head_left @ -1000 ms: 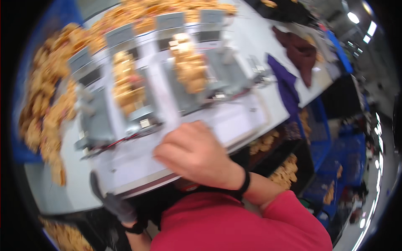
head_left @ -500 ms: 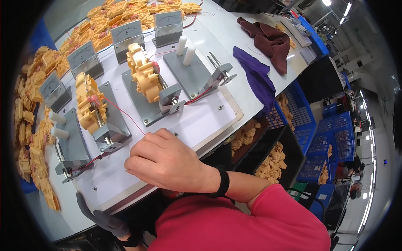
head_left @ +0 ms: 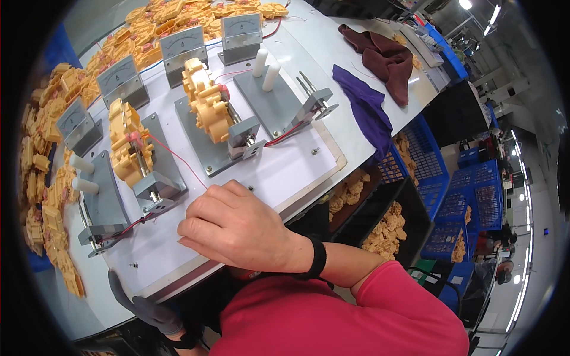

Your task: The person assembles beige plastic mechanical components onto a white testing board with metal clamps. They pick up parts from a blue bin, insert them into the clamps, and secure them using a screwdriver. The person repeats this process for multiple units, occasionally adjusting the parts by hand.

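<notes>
My right hand (head_left: 237, 228) is bare and closed, with its fingertips curled under, over the near edge of the white board. A thin red wire (head_left: 178, 155) runs into its fingers from a yellow plastic housing (head_left: 123, 145), which sits on a grey fixture (head_left: 159, 188) with metal pins. My left hand (head_left: 145, 310), in a grey glove, is low at the table's near left edge. Its fingers are stretched out, and no object shows in it. A second yellow housing (head_left: 208, 107) sits on the middle fixture, to the right of the first.
Several analog meters, one a grey-framed meter (head_left: 183, 50), line the back of the white board (head_left: 285, 178). Yellow housings (head_left: 56, 207) are heaped left and behind. Purple cloth (head_left: 363, 107) and maroon cloth (head_left: 386, 62) lie right. Blue crates (head_left: 436, 163) and a black bin (head_left: 418, 216) stand beside the table.
</notes>
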{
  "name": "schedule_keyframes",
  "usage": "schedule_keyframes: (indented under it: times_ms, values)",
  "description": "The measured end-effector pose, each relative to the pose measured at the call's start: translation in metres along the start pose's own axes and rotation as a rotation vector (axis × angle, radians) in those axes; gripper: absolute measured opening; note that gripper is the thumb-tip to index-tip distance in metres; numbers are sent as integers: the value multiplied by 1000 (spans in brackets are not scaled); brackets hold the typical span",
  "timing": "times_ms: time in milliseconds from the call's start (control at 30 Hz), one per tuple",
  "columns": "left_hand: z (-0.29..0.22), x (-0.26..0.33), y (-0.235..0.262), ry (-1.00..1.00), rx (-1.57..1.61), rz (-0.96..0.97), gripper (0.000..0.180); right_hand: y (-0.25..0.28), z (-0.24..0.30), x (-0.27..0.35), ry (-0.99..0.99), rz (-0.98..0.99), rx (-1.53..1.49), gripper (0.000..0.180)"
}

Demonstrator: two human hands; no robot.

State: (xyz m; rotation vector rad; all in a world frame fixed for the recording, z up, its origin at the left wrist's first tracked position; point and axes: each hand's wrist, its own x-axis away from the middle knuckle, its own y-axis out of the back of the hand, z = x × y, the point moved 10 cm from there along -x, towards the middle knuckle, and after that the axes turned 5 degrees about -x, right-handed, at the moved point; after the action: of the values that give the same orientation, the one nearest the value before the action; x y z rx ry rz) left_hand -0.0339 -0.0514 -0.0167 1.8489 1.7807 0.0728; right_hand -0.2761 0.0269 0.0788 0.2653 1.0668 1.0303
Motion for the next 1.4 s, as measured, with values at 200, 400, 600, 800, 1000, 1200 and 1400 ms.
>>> schedule_keyframes:
  times_ms: [200, 400, 600, 800, 1000, 1200, 1400]
  values:
    - [4, 0, -1, 34, 37, 4, 73, 2, 0, -2, -17, -15, 11, 19]
    - [1, 0, 0, 25, -1, -6, 75, 1, -2, -3, -46, -18, 38, 16]
    - [6, 1, 2, 8, -22, 21, 77, -2, -5, -4, -67, -29, 20, 15]
    - [9, -1, 7, -70, -67, 18, 65, -1, -1, -5, -35, -34, 58, 13]
    - [6, -1, 6, -84, -101, 46, 63, -3, 0, -6, -34, -7, 81, 13]
    - [3, -1, 7, -95, -104, 41, 61, -4, 1, -6, -20, -2, 89, 14]
    - [2, -1, 7, -95, -105, 30, 60, -3, 0, -6, -23, -15, 55, 14]
